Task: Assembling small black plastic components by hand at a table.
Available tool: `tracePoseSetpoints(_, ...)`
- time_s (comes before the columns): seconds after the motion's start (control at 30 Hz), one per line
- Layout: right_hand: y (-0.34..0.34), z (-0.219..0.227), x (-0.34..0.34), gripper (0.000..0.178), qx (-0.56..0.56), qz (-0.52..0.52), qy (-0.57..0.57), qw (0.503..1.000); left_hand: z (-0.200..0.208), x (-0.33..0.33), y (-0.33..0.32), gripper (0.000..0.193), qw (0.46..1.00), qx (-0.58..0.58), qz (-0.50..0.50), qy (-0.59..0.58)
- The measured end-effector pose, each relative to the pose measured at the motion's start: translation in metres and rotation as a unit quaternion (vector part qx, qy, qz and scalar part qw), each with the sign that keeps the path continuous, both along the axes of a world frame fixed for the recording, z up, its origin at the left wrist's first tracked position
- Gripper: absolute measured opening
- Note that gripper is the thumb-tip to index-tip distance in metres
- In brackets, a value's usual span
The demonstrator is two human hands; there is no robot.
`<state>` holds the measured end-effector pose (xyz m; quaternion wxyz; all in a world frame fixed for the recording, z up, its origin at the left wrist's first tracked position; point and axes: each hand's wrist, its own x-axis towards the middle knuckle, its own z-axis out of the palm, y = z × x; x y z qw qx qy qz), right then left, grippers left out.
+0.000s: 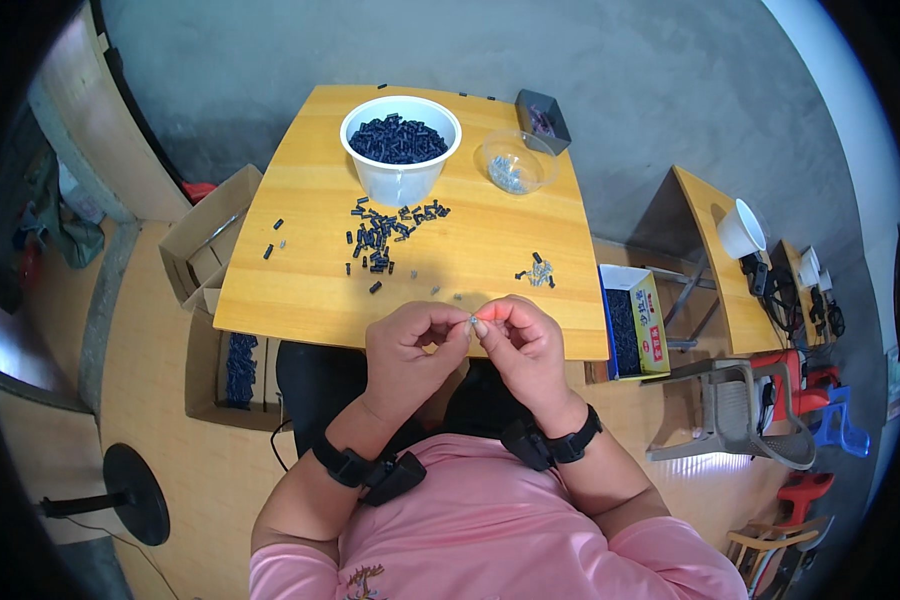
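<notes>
Nearest the head camera, a pink short-sleeved cloth shirt fills 6 o'clock, with a black band on each wrist. Beyond it, over the near edge of a yellow wood-grain table, the left hand and right hand meet, thumb and index finger of each pinching a tiny silvery piece between them; its finer shape is too small to tell. From the hands, loose small black cylindrical pieces lie scattered at 10 to 11 o'clock, before a round white plastic bucket full of similar ones at 11. Past 12 stands a clear round plastic bowl with silvery bits inside; at 2 o'clock lies a small silvery heap.
</notes>
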<state>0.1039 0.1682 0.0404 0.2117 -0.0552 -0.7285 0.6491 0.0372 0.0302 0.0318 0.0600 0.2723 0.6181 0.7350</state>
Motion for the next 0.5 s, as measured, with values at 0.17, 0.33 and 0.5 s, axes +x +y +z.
tracePoseSetpoints(0.17,0.002,0.019,-0.001,0.011,0.201,0.000,0.042,0.979,0.004,-0.002,-0.003,0.009,0.997,-0.065,0.015,0.044)
tracePoseSetpoints(0.33,0.005,0.020,-0.001,0.010,0.230,0.009,0.049,0.972,0.000,-0.002,0.000,0.008,0.999,-0.024,0.016,-0.015)
tracePoseSetpoints(0.5,0.011,0.023,-0.002,0.008,0.230,0.028,0.023,0.972,0.001,-0.003,0.000,0.008,0.999,-0.032,0.008,0.001)
